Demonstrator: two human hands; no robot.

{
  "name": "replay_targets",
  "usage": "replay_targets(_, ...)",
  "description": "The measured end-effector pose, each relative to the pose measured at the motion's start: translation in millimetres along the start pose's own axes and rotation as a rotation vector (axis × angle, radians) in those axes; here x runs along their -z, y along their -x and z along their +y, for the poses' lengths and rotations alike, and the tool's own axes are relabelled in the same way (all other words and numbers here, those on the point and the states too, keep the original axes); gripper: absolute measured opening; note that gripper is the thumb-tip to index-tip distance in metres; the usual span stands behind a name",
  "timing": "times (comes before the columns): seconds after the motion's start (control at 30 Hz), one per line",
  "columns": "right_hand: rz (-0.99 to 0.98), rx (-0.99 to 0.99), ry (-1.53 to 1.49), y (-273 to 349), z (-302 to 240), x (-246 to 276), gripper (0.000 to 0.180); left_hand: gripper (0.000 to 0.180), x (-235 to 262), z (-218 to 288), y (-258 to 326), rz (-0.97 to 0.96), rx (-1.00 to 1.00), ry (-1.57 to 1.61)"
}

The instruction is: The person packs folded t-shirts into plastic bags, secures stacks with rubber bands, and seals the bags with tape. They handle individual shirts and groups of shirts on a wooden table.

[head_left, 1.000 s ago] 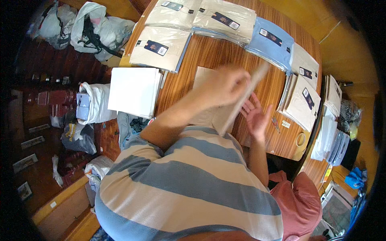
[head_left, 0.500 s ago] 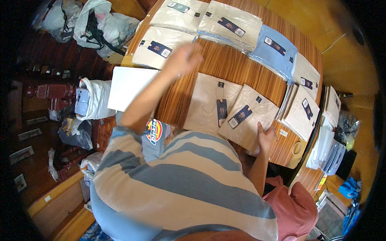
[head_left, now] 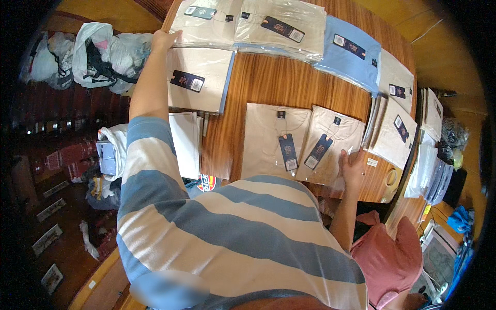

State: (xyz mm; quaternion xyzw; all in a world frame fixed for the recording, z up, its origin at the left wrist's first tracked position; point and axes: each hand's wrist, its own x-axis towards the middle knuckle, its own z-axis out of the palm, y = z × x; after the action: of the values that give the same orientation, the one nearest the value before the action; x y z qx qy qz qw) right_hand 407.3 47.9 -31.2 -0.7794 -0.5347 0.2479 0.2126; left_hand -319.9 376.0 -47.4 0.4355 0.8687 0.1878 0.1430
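Head view. Wooden counter point(head_left: 258, 88), reddish-brown grain, laid out with folded shirts in clear bags; dark floor to the left, with stuffed plastic bags point(head_left: 98, 51) beside the counter's far left corner.

Left hand point(head_left: 164, 39): arm stretched to the far left edge, hand lying on the corner of a bagged cream shirt point(head_left: 206, 15) in the back row; whether the fingers are spread or together cannot be told.

Right hand point(head_left: 353, 168): flat, fingers spread, pressing the near right corner of a bagged cream shirt with a dark tag point(head_left: 330, 150), which lies at the counter's near edge, just beside a second cream shirt point(head_left: 274, 142).

Also present: light blue shirt point(head_left: 351, 57) in the back row; stack of bagged shirts point(head_left: 398, 129) at right; white folded stack point(head_left: 185, 142) at left.
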Motion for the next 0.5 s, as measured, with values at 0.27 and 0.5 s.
replay_targets(0.27, -0.050, 0.003, 0.047, -6.6, 23.3, -10.3, 0.089, 0.038, 66.2, 45.7, 6.6, -0.177, 0.036, 0.495)
replay_targets(0.5, 0.020, 0.156, 0.038, -7.0, 20.9, -14.1, 0.080, 0.012, 201.6, 118.6, 130.4, 0.138, -0.499, 0.414)
